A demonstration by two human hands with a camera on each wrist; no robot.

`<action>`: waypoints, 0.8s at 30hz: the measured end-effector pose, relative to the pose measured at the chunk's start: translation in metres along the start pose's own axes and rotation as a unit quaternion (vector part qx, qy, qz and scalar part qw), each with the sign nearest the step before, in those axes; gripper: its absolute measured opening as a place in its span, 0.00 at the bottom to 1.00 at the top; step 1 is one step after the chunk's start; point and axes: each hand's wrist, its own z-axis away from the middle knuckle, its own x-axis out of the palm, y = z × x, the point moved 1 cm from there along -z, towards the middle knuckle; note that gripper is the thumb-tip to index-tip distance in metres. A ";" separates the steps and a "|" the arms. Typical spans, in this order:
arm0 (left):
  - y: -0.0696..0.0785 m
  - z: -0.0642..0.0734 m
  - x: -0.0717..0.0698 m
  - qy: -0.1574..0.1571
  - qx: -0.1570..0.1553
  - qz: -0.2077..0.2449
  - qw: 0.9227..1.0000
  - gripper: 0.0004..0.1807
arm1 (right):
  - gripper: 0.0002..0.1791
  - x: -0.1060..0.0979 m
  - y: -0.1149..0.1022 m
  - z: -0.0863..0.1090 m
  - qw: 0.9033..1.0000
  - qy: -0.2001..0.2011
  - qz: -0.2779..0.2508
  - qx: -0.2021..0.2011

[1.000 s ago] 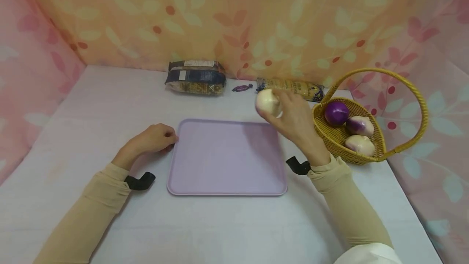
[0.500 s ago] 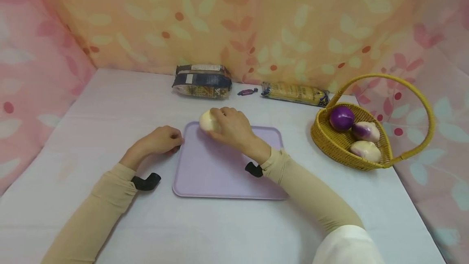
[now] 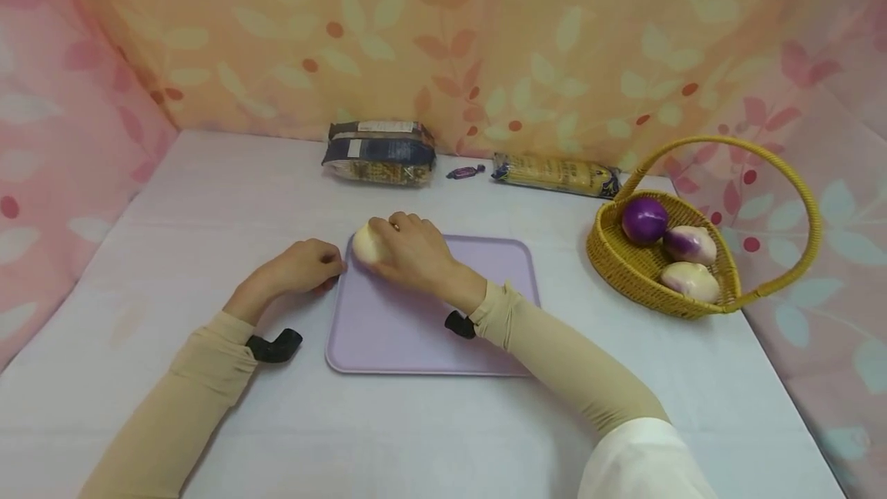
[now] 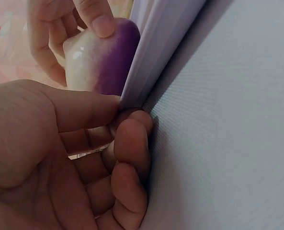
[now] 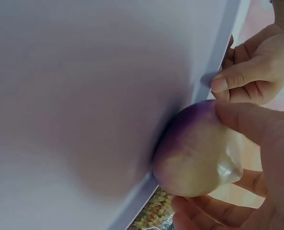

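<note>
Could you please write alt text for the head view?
A person's right hand holds a pale vegetable at the far left corner of a lilac tray while the left hand pinches the tray's left edge. To the right, a yellow basket holds three more vegetables; packets lie behind.

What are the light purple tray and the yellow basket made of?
The tray is probably plastic, smooth and matte: one even colour, no grain showing. The basket looks woven, maybe wicker or plastic cord, with a slight sheen: you can see its ridged weave.
</note>
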 end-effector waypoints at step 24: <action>0.003 0.002 -0.003 -0.004 0.014 -0.015 1.000 0.14 | 0.25 -0.101 0.147 0.114 0.965 0.041 -0.035 0.258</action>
